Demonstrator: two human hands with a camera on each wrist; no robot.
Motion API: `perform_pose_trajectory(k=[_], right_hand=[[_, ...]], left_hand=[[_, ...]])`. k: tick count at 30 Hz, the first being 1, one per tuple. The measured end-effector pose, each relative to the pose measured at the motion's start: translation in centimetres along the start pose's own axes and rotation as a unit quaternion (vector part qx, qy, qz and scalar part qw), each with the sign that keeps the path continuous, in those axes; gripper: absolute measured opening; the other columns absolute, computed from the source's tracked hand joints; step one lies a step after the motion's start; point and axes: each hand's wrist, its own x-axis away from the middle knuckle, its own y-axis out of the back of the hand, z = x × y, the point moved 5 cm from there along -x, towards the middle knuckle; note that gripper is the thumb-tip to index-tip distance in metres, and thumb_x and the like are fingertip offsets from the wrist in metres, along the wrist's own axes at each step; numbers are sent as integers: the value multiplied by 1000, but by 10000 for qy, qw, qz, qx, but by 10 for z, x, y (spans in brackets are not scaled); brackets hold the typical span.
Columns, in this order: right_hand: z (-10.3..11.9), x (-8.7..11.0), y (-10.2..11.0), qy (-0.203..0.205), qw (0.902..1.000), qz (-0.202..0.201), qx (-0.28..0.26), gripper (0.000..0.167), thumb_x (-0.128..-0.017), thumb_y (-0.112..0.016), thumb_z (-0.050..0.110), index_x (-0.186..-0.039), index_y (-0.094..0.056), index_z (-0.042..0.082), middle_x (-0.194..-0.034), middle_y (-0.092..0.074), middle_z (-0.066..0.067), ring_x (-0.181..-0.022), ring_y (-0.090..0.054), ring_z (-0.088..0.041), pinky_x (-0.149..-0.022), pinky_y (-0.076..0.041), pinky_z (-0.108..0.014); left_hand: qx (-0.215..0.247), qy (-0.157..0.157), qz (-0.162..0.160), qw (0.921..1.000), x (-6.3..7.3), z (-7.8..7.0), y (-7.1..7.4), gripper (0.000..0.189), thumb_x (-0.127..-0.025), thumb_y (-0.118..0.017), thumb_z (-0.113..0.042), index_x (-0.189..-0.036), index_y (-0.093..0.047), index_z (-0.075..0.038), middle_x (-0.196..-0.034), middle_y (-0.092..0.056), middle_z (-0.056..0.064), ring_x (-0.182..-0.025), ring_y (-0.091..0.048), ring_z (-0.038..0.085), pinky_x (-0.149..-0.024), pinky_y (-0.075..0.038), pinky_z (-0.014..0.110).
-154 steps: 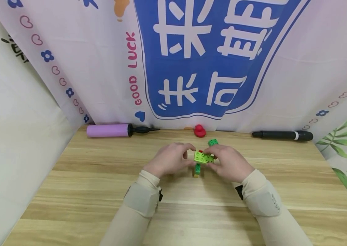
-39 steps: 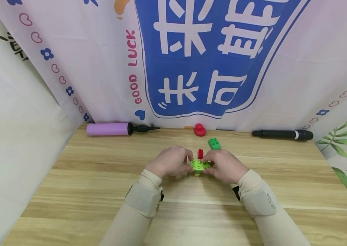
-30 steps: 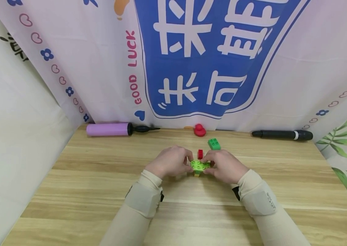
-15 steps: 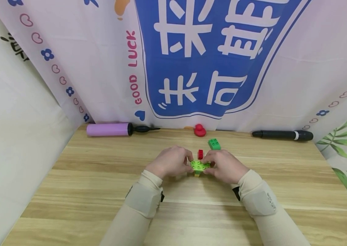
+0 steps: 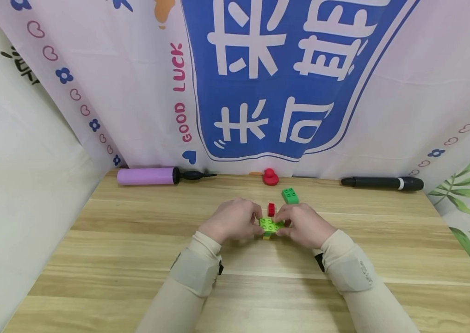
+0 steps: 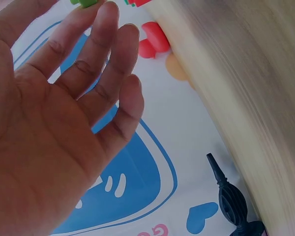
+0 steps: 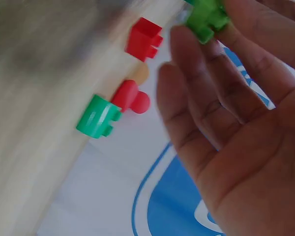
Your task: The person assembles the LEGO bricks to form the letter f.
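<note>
1. Lime-green brick (image 5: 271, 225) sits low over the bench (image 5: 135, 259) at centre, pinched from both ends; a yellowish piece pokes out beneath it, so it looks to be seated on a lower stack.
2. Left hand (image 5: 230, 221): fingertips curled onto the brick's left end, apparently to steady it. Left wrist view shows the fingers (image 6: 101, 64) fairly straight, tips on a green edge at the frame top.
3. Right hand (image 5: 303, 225): thumb & fingers clamp the right end, mirroring the left; two-sided grip likely keeps the brick level. Right wrist view shows the same brick (image 7: 206, 18) at its fingertips.
4. Red brick (image 5: 271, 209) lies just behind the hands, dark-green brick (image 5: 290, 195) a bit further back, both loose.
5. Along the back edge: purple pump (image 5: 147, 176) at left, red duck toy (image 5: 270, 177) mid, black pump (image 5: 382, 183) at right, all well apart from the hands.
</note>
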Motion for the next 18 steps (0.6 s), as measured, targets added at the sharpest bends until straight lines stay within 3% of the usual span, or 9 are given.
perform_pose_trajectory(k=[7, 14, 18], right_hand=[[-10, -5, -17, 166, 9974, 366, 595, 18, -91, -77, -1, -94, -82, 17, -94, -78, 4, -90, -71, -11, -86, -61, -38], [-10, 2, -11, -94, 9984, 522, 209, 33, -90, -77, 3, -122, -77, 10, -112, -78, 0, -100, -73, -16, -93, -60, -43], [-5, 0, -7, -247, 9977, 543, 328, 41, -90, -79, 8, -130, -72, 5, -115, -77, -5, -103, -74, -21, -94, -60, -45]], left_hand=[[-589, -152, -295, 9977, -2, 0, 0, 14, -88, -83, -13, -99, -78, -20, -87, -70, -7, -80, -60, 13, -74, -52, 33], [-631, -192, -366, 9972, -5, 5, 1, 9, -90, -83, -18, -94, -75, -19, -81, -66, -7, -77, -60, 12, -72, -51, 32], [-514, -188, -293, 9981, -4, 8, 2, 12, -90, -84, -21, -98, -76, -19, -81, -66, -9, -77, -61, 11, -72, -50, 31]])
